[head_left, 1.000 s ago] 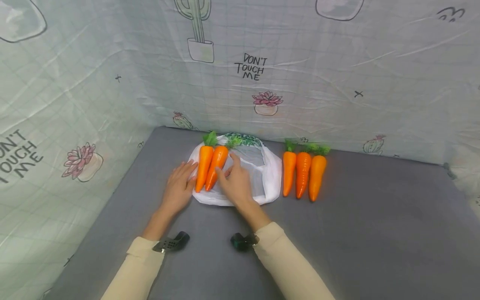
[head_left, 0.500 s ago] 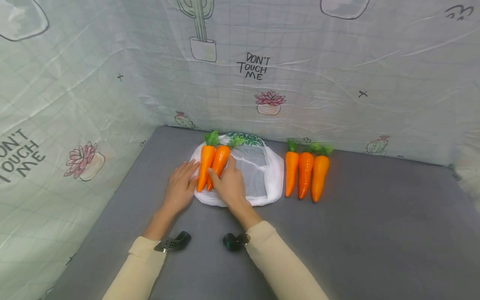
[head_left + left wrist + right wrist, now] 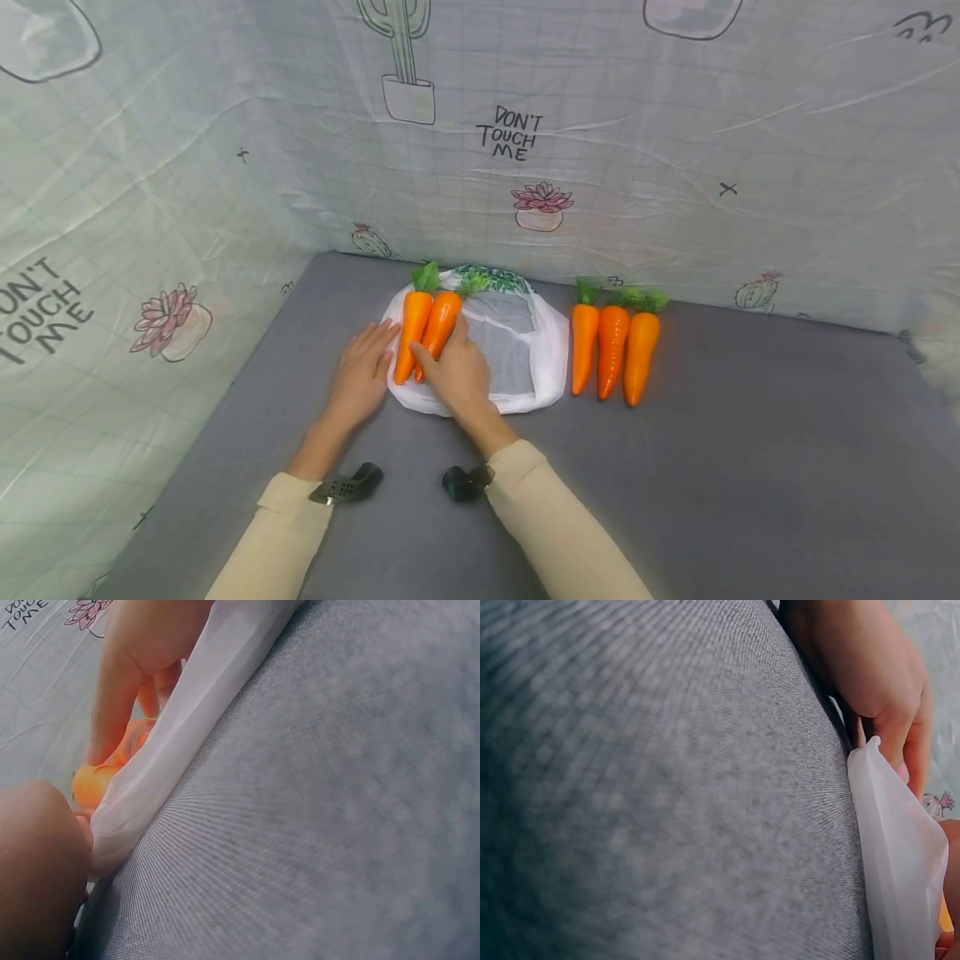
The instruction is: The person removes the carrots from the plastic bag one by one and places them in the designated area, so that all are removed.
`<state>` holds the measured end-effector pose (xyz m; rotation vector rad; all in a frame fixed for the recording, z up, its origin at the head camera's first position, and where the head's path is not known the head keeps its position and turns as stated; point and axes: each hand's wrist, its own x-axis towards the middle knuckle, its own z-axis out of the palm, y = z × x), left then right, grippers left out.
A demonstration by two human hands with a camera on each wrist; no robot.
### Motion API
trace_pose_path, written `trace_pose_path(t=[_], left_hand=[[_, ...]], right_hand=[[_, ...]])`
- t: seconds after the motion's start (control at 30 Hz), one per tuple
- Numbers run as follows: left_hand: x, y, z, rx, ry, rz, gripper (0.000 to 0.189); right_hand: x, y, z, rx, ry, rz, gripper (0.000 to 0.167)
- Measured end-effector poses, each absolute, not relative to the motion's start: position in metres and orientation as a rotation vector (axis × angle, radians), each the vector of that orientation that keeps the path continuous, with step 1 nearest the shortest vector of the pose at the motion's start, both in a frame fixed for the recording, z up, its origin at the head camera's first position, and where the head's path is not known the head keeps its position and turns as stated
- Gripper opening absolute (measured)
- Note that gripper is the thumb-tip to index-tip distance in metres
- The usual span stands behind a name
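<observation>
A white bag (image 3: 551, 350) with a grey see-through mesh panel lies flat on the table. Two glossy orange carrots with green leafy tops lie side by side on its left part, the left carrot (image 3: 412, 329) and the right carrot (image 3: 444, 317). My right hand (image 3: 461, 371) holds the right carrot, thumb across its lower part and fingers along its right side. In the left wrist view, that thumb presses on an orange carrot (image 3: 94, 786) behind the bag's edge. My left hand (image 3: 358, 375) rests at the bag's left edge, fingers extended; its fingertips touch the bag (image 3: 896, 862).
To the right of the bag lie three more carrots in a row (image 3: 612, 350), tops toward the back. A grey cloth covers the table (image 3: 750, 450). Printed fabric (image 3: 637, 150) hangs behind and on the left.
My right hand has moved left and its thumb has come down across the right carrot. The left hand stays at the bag's edge. The view has shifted slightly.
</observation>
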<state>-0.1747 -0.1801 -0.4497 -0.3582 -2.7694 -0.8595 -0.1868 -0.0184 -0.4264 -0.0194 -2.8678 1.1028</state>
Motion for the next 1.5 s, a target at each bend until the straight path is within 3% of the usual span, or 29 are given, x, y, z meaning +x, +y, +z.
trace_pose_path(t=[1.5], left_hand=[[-0.1762,-0.1860,-0.4515,-0.354,-2.773,-0.821,0.044]], right_hand=[[-0.1896,-0.0122,-0.4307,0.021,-2.821,1.133,0.064]])
